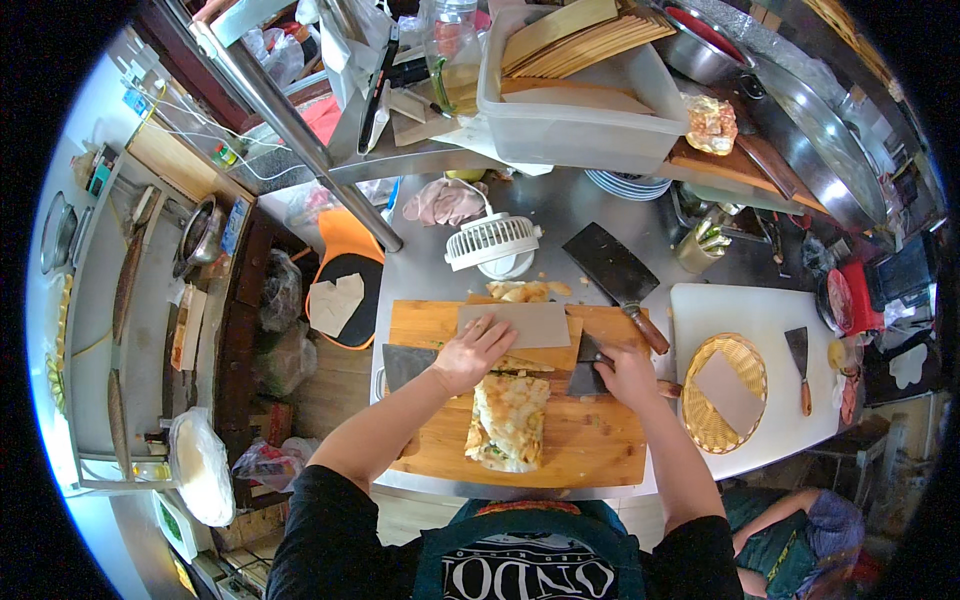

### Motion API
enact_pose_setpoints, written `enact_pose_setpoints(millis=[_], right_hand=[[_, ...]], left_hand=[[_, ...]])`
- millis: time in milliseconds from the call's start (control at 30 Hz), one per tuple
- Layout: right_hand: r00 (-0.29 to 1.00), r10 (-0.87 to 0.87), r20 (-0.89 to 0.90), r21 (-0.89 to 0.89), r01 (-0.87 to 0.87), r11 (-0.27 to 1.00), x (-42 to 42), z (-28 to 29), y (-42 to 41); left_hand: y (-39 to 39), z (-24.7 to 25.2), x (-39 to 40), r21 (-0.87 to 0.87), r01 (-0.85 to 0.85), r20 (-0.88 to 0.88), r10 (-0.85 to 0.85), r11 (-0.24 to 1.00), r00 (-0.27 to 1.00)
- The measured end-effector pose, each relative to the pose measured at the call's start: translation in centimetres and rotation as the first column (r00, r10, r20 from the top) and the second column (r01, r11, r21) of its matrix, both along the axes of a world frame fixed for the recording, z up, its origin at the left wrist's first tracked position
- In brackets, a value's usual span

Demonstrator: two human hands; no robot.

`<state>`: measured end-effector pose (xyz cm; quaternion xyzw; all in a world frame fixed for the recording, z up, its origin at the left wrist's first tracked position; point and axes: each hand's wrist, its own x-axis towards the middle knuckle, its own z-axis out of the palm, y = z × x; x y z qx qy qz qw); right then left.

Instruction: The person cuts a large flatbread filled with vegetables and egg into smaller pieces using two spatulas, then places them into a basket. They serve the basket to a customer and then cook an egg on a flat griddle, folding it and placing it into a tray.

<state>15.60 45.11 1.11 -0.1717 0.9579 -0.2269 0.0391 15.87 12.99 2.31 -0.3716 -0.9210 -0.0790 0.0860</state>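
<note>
My left hand (476,352) lies flat on a piece of brown paper (546,324), fingers extended. A yellowish sheet (562,352) shows under the paper. My right hand (628,375) curls at a dark metal scraper (588,375) beside the sheet; its grip is partly hidden. Below the paper, a browned, filled flatbread (510,424) rests on the wooden cutting board (600,442). Smaller flatbread pieces (517,290) sit at the board's far edge. Another dark blade (409,366) lies partly under my left forearm.
A cleaver (611,262) lies beyond the board, near a white fan (495,244). On the white board (697,307) at right are a wicker basket (694,420) with paper and a scraper (802,375). A plastic bin (577,139) stands on the shelf. Another person (799,540) is at lower right.
</note>
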Motion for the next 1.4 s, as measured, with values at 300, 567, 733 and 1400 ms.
enact_pose_setpoints(millis=[300, 567, 733, 1400], right_hand=[[0.971, -0.166, 0.173, -0.215, 0.202, 0.956, 0.6, -1.7, -5.8], [0.927, -0.364, 0.091, -0.388, 0.37, 0.844, 4.2, 2.1, 0.3], [0.842, -0.529, 0.102, -0.38, 0.525, 0.762, 10.2, 3.4, 12.0], [0.727, -0.685, -0.051, 0.056, 0.687, 0.725, 20.7, 7.2, 30.5]], left_hand=[[-2.8, -1.4, -0.7, 0.071, 0.073, 0.128, -0.082, 0.995, 0.988], [4.4, 5.5, -2.4, 0.012, 0.233, 0.011, -0.233, 0.972, 0.972], [17.8, 7.6, -1.1, 0.087, 0.371, 0.001, -0.373, 0.924, 0.928], [36.1, 1.5, -0.5, 0.055, 0.548, 0.443, -0.512, 0.835, 0.736]])
